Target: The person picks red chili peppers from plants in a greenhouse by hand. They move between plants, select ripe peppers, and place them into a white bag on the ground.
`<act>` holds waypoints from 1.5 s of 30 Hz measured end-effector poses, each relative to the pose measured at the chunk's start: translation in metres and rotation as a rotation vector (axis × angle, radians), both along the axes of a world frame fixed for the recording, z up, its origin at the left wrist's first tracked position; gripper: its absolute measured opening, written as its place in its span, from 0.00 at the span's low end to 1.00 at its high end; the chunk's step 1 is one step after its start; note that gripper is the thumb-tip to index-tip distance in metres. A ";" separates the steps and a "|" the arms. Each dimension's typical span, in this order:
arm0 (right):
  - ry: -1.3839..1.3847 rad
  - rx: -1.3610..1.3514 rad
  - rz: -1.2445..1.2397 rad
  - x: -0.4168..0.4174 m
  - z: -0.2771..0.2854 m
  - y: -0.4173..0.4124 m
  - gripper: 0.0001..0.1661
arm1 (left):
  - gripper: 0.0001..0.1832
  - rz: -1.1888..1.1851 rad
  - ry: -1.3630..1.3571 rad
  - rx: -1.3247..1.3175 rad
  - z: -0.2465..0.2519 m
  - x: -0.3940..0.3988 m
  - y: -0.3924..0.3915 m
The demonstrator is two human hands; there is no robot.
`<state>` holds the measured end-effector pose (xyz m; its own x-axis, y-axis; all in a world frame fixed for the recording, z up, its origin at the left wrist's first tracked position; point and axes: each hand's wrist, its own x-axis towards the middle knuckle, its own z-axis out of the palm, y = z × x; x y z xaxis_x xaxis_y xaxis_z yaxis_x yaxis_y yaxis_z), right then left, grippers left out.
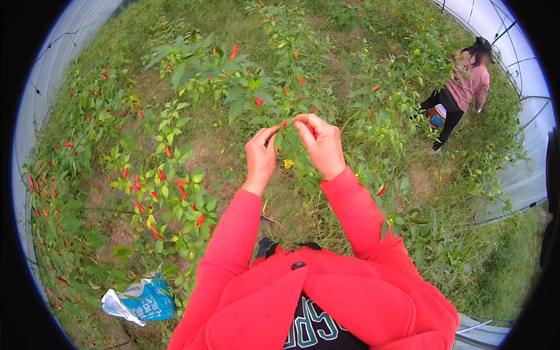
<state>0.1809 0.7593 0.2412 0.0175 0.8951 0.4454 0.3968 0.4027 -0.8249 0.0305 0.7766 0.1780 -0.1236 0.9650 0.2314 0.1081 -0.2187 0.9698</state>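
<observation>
In the head view, both of my hands are raised over a pepper plant in front of me. The fingertips of my left hand point(262, 151) touch a small red chili pepper point(284, 124). Just to its right, my right hand point(321, 142) is curled, with red showing between its fingers, seemingly another chili. A gap separates the two hands. Green leaves and a yellow leaf point(288, 164) lie below and between them. More red chilies point(259, 102) hang on the leafy stems beyond my left hand.
Chili plants point(164, 175) with ripe red fruit grow to the left. A blue and white bag point(148, 302) lies on the ground at lower left. At upper right a person point(466, 83) stands among plants beside a bucket point(436, 116). Plastic greenhouse walls point(507, 175) curve around the sides.
</observation>
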 end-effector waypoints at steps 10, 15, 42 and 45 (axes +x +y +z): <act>-0.573 0.178 -0.048 -0.003 -0.012 -0.007 0.08 | 0.05 -0.038 0.180 0.166 0.002 0.012 -0.017; -0.074 0.334 0.066 -0.014 -0.011 -0.016 0.05 | 0.04 0.021 -0.140 -0.092 0.001 0.001 -0.014; 1.199 -0.635 0.727 0.017 -0.010 -0.015 0.10 | 0.12 0.050 -0.266 0.008 0.035 -0.043 0.037; 1.072 -0.614 0.666 0.014 -0.003 -0.018 0.09 | 0.14 0.026 -0.320 0.019 0.029 -0.047 0.015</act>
